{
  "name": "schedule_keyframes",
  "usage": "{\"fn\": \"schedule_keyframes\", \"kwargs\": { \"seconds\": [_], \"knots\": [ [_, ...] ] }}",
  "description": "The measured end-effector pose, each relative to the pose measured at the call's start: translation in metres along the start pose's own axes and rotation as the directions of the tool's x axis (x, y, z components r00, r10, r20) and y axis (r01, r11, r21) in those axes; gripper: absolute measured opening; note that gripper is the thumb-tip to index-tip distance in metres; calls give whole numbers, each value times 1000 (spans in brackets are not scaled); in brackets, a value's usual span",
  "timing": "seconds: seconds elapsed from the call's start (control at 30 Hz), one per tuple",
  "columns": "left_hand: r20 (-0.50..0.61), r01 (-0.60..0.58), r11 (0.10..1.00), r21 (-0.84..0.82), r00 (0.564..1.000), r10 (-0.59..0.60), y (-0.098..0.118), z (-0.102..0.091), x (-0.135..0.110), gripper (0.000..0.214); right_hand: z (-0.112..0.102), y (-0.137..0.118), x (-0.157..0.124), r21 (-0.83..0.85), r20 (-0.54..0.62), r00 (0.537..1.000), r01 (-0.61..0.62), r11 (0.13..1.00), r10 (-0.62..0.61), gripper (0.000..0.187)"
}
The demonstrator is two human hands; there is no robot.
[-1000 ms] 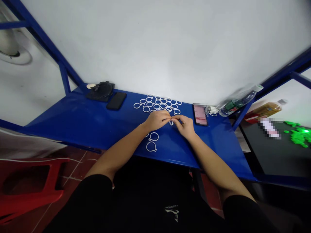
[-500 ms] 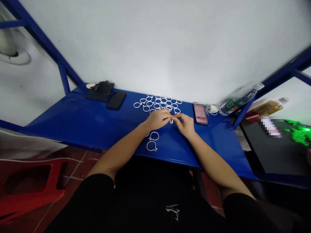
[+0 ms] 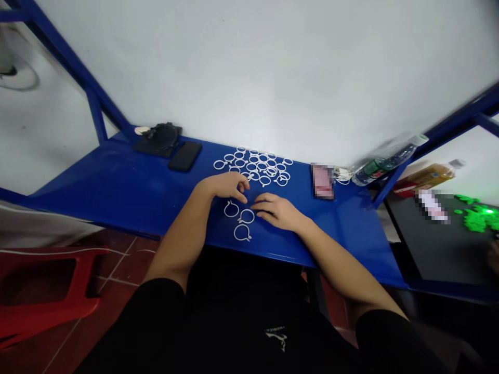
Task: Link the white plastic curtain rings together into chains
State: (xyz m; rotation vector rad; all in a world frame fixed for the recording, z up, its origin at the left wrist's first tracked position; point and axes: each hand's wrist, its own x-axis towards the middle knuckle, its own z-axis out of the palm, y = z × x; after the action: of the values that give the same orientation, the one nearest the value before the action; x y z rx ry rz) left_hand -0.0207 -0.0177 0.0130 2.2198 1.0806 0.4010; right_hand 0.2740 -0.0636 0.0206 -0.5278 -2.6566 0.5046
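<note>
My left hand hovers over the blue table with thumb and fingers apart and nothing between them. To its right, my right hand is held low, palm down, fingers spread and holding nothing; its fingertips are close to a white plastic ring with a small tab. Two more such rings lie nearby: one white ring below my left hand, another white ring nearer the table's front edge. Beyond the hands, several white rings are spread in a cluster, partly hidden by my left hand.
Left of the cluster lie a black phone and a black bag. To the right are a lit phone, a white cable and a leaning plastic bottle. A white wall rises behind.
My hands were pinched together over a white ring; now they are apart and hold nothing. The left moved left, the right moved down and left. Which ring it was, I cannot tell.
</note>
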Motion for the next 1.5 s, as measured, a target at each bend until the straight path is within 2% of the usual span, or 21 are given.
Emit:
{"fn": "schedule_keyframes", "kwargs": {
  "seconds": [0.1,0.23,0.37,0.53,0.67,0.7,0.8,0.97,1.17,1.33,1.43,1.5],
  "knots": [
    [-47,4,1000,3,999,-4,1,0,1,45,8,-8,3,-7,92,994,62,998,-62,22],
    [-131,-52,998,16,990,54,14,10,11,35,5,3,1,-62,55,998,-19,998,23,17],
    [-222,-59,998,18,973,61,39,21,23,24,-5,13,-3,-73,-110,982,-162,984,154,16],
    [-429,-117,991,58,894,130,55,32,32,30,-7,16,-6,-2,-362,905,-241,970,224,14],
    [-501,-129,989,68,853,145,57,39,35,25,0,19,-7,56,-442,862,-249,967,248,11],
    [-514,-135,988,72,844,152,58,41,36,24,2,20,-7,97,-444,854,-255,962,271,16],
    [-522,-171,981,93,831,194,61,45,37,20,6,23,-7,213,-438,827,-285,935,352,32],
    [-501,-234,959,163,817,284,65,53,39,19,4,24,-8,221,-485,775,-340,914,405,21],
    [-523,-204,955,215,802,289,66,58,41,20,5,25,-7,223,-491,763,-356,907,420,20],
    [-501,-164,958,236,824,265,69,59,41,22,4,22,-5,178,-495,759,-387,905,422,19],
    [-473,-118,971,207,857,205,68,53,42,20,-1,23,-5,71,-471,785,-421,904,402,18],
    [-453,-54,982,179,882,131,64,42,38,18,-6,26,-6,-33,-441,805,-457,889,397,19]
  ]
}}
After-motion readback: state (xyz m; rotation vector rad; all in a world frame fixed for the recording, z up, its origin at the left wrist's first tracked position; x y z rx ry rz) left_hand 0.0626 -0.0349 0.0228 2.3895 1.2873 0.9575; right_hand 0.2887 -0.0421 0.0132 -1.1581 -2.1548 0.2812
